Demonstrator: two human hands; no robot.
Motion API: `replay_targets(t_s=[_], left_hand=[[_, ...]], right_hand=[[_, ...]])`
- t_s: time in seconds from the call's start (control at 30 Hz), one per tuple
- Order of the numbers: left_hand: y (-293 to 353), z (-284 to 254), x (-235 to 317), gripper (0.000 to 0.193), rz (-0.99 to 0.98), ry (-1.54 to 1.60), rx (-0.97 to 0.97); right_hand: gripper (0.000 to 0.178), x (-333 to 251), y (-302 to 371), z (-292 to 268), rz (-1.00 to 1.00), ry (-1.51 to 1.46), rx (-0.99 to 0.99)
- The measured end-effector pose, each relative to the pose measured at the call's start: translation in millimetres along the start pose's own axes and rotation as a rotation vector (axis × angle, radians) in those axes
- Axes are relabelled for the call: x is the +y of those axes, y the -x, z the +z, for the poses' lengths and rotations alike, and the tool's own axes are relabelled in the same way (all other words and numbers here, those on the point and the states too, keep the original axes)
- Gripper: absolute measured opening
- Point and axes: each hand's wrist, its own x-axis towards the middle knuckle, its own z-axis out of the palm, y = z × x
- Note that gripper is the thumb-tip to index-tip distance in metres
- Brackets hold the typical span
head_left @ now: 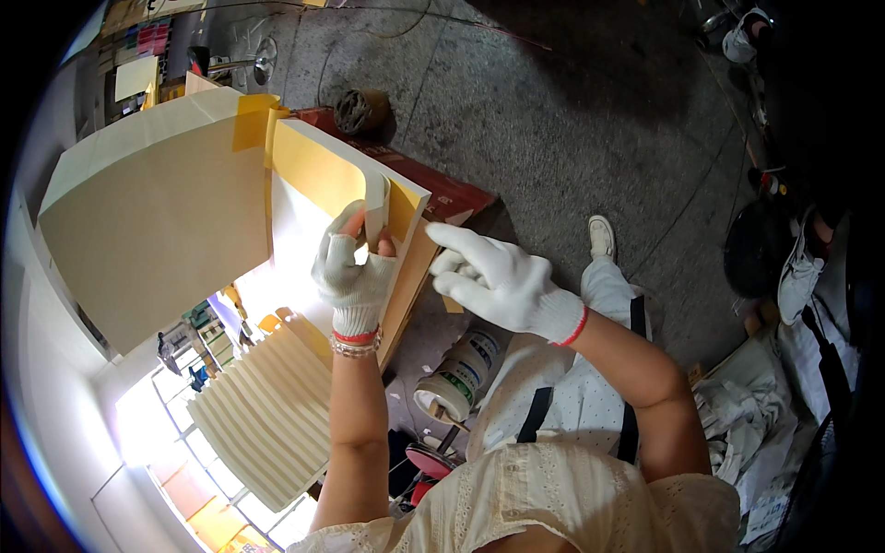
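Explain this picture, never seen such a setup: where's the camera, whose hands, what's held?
No machine here: a head-worn wide fisheye camera looks down at the wearer's own hands, in white gloves; the round lens bends straight edges. The left hand, fingertips bare, has a pale strip between fingers and thumb. The right hand, fingers partly curled, is by the edge of the bright white surface; I see nothing held in it. A yellow sheet lies on that surface. A white bucket is below.
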Motion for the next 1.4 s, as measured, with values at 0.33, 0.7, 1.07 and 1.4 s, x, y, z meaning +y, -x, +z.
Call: replay_targets(t_s=[0.33,0.7,1.07,1.4], left_hand=[[24.0,3.2,-2.0,0.075,0.161,-0.132,0.055],[26.1,-0.9,-25.8,0.071,-0.028,0.16,0.144],[108.1,-120.1,-74.3,0.047,-0.587,0.832,0.883],[269.6,-215.2,-144.6,0.047,-0.411,0.895,1.501]], right_hand=[[0.029,-29.4,-66.7,1.9,0.478,-0.768,-0.322],[0.045,-65.7,-78.6,35.6,0.41,-0.807,-0.349],[0.043,-10.2,-51.0,165.8,0.167,0.209,-0.138],[0.067,51.8,11.6,302.1,-0.632,1.308,-0.65]])
